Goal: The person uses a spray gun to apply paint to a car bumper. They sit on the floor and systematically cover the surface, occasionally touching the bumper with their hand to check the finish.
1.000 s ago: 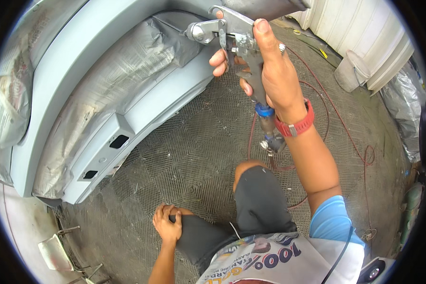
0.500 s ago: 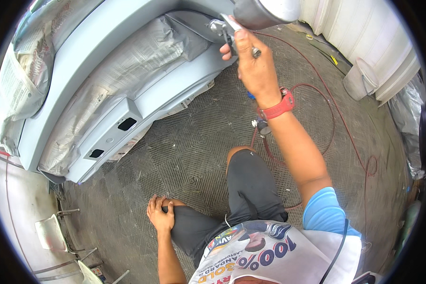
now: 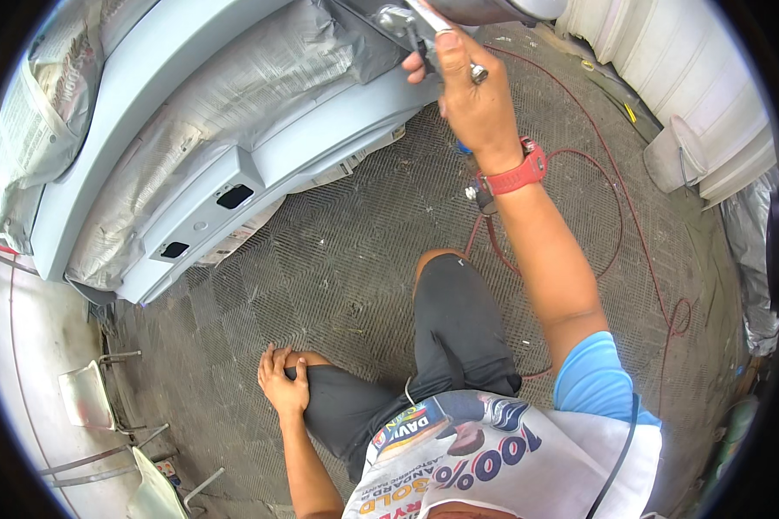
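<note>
At the far side, my right hand (image 3: 483, 112) grips a spray gun (image 3: 417, 35), with fingers wrapped round its handle. A dark rounded cup (image 3: 485, 9) sits on the gun and is partly cut off by the upper edge. Just left of the gun stands a car body painted light grey (image 3: 121, 112), with newspaper and plastic masking (image 3: 234, 99) over part of it. A lower panel has two dark rectangular openings (image 3: 234, 197). My left hand (image 3: 284, 385) lies on my left knee, fingers somewhat spread, holding nothing.
A red hose (image 3: 619, 173) loops over the ribbed dark floor mat (image 3: 337, 285) at the right. Near the white wall panels stands a white bucket (image 3: 673, 156). Silver sheeting (image 3: 753, 259) hangs at the right edge. Light-coloured chairs (image 3: 88, 398) with metal legs stand at lower left.
The car body and spray gun sit higher in the picture, as the view has tilted a little. My right hand keeps its grip on the gun; my left hand stays on the knee.
</note>
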Motion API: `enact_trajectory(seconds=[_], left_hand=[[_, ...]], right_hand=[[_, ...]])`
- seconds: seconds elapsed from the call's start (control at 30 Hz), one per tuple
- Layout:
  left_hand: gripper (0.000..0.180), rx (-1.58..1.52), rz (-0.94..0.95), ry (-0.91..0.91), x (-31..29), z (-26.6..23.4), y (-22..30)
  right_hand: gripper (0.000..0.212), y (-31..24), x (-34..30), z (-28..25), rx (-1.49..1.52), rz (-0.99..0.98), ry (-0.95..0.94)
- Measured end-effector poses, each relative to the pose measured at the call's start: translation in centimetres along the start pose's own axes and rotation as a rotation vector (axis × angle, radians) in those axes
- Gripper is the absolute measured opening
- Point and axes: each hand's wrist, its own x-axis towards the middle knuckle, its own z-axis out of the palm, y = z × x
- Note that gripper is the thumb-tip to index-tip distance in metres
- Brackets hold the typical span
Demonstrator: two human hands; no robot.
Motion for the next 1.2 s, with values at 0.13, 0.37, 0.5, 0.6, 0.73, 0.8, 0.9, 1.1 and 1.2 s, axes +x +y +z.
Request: enact_trajectory(seconds=[0.13,0.37,0.5,0.6,0.73,0.8,0.9,1.1,1.2], left_hand=[[0.041,0.025,-0.003,0.014,-0.5,-0.4,-0.2],[0.042,0.005,-0.047,-0.002,-1.0,-0.9,-0.8],[0.042,0.008,-0.047,0.006,-1.2,-0.7,-1.4],[0.043,0.029,-0.044,0.004,-1.4,-0.7,-1.6],[0.042,0.044,-0.042,-0.003,-1.4,-1.0,-1.2],[0.043,0.057,-0.043,-0.001,-1.5,-1.1,-1.1],[0.043,0.056,-0.045,0.003,-1.7,-1.3,-0.8],[0.043,0.049,-0.027,0.016,-1.8,-1.0,-0.7],[0.043,0.058,-0.025,0.012,-1.9,-1.1,-0.7]], right_hand=[[0.069,1.7,0.3,-1.9,-0.089,0.094,0.020],[0.069,5.2,-0.3,-4.2,-0.185,0.178,0.053],[0.069,7.1,-0.6,-5.4,-0.227,0.209,0.091],[0.068,8.2,-0.7,-6.2,-0.261,0.235,0.105],[0.068,9.6,-0.8,-7.2,-0.299,0.273,0.128],[0.069,10.5,-0.9,-8.0,-0.327,0.301,0.129],[0.065,11.3,-0.8,-8.8,-0.338,0.384,0.141],[0.067,12.5,-1.2,-9.7,-0.375,0.479,0.178],[0.070,11.7,-1.8,-9.3,-0.346,0.463,0.160]])
